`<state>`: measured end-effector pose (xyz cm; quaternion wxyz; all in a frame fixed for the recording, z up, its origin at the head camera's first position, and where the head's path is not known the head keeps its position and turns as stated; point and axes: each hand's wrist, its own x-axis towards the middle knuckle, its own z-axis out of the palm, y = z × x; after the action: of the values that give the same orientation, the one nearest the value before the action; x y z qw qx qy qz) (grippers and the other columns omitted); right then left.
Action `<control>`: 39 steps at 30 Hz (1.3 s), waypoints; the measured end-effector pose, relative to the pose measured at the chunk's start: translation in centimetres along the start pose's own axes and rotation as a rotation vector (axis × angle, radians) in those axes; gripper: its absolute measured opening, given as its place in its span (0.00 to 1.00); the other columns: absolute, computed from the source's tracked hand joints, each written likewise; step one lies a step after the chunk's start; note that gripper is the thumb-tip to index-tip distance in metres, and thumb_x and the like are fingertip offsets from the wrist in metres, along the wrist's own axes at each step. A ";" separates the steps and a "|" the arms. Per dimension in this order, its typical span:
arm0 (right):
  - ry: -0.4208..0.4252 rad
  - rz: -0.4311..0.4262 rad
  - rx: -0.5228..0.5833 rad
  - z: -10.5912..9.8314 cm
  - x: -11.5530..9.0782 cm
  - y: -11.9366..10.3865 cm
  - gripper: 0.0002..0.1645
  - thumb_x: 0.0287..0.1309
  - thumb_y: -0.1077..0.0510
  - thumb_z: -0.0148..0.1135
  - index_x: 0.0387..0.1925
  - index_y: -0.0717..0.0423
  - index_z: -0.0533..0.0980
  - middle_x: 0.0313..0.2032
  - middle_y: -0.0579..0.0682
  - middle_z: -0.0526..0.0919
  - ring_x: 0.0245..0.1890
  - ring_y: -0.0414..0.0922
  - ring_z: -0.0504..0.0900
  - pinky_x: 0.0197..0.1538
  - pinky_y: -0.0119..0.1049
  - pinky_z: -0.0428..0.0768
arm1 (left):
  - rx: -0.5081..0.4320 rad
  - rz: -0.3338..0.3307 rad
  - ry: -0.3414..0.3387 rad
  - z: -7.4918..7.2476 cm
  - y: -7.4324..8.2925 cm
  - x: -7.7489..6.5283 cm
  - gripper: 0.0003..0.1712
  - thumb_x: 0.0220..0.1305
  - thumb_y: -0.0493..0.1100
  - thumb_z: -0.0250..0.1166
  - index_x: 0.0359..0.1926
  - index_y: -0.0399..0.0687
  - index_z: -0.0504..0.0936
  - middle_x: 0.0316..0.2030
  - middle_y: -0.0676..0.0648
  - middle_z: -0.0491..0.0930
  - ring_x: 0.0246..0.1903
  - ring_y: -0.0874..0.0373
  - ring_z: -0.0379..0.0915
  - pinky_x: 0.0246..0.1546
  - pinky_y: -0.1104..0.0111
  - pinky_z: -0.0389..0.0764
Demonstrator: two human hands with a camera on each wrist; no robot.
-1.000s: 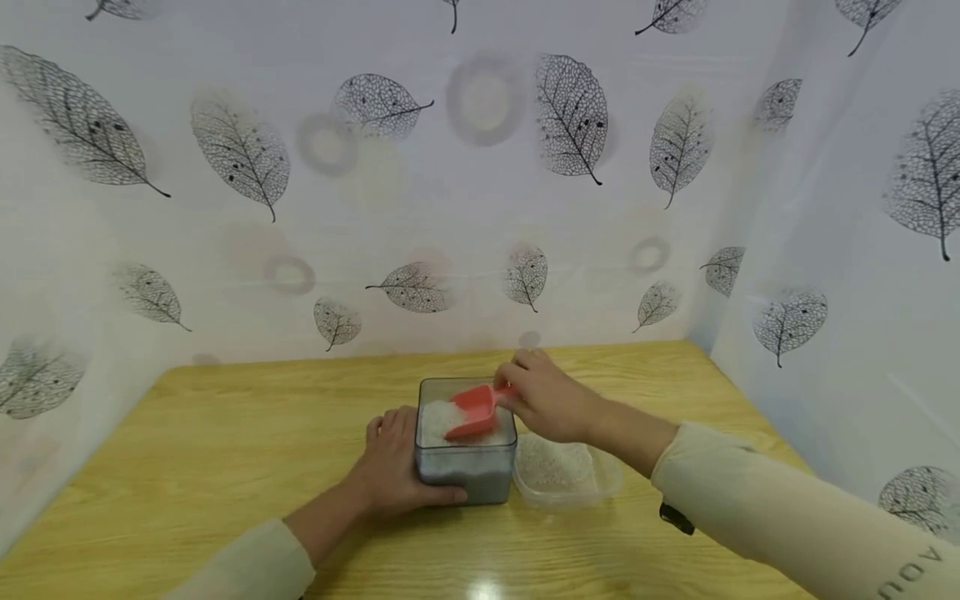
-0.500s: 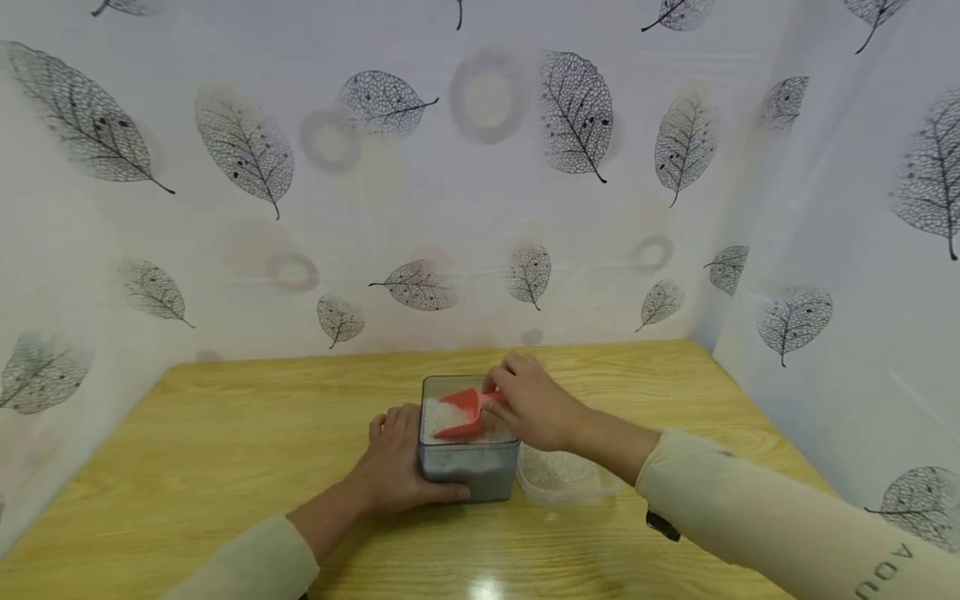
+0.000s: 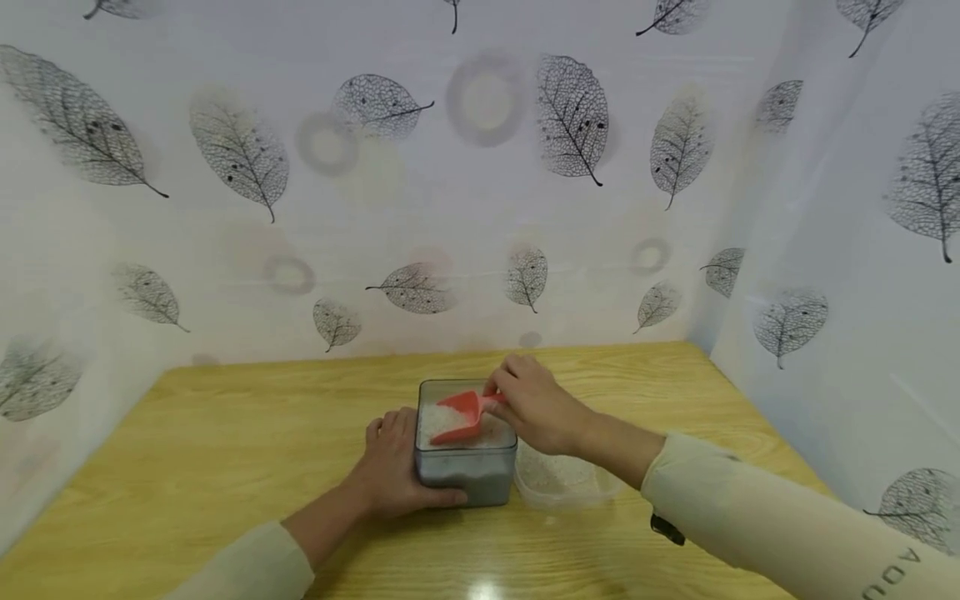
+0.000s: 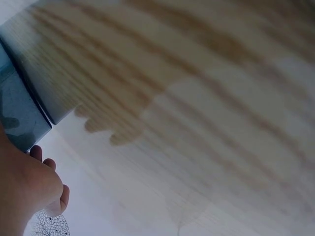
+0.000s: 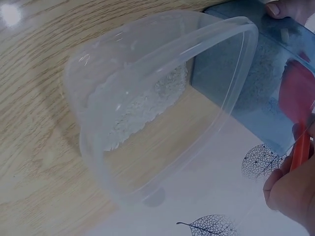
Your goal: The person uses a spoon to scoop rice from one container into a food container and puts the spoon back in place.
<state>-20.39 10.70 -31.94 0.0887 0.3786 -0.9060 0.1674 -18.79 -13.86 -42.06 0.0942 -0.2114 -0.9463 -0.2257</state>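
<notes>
- since a second ago, my right hand (image 3: 542,408) has shifted a little leftward, carrying the red scoop (image 3: 467,419) farther over the white grains (image 3: 441,419) inside the grey box (image 3: 472,485); my left hand (image 3: 395,464) and the box have stayed put.
- as i judge it, that pushes the scoop's mouth into the grains, so the scooping stroke is under way.
- right fingers: closed in a pinch on the scoop's handle at the box's right rim.
- left fingers: spread around the box, thumb along its front wall, the others along its left side, steadying it.
- on the table (image 3: 225,458), the box stands about midway between the left and right edges, nearer the back edge than the back corners; the clear tub (image 3: 566,502) sits just right of it.
- my right wrist view shows into the tub, where more grains lie along one side, partly hidden from the head view by my forearm.
- my left wrist view catches fingertips by a box corner, but no scoop; how firmly they press i cannot tell.
</notes>
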 end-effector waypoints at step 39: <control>0.215 0.074 0.091 -4.6 -5.3 4.2 0.07 0.71 0.59 0.56 0.46 0.58 0.75 0.42 0.49 0.71 0.43 0.43 0.65 0.45 0.40 0.70 | -0.006 0.027 0.037 0.0 0.0 -0.1 0.66 0.29 0.87 0.67 0.60 0.46 0.66 0.48 0.50 0.71 0.50 0.54 0.64 0.55 0.53 0.59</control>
<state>-19.56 18.65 -30.18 0.1618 0.3285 -0.8961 0.2510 -18.70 -13.92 -42.12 0.1139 -0.2201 -0.9408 -0.2311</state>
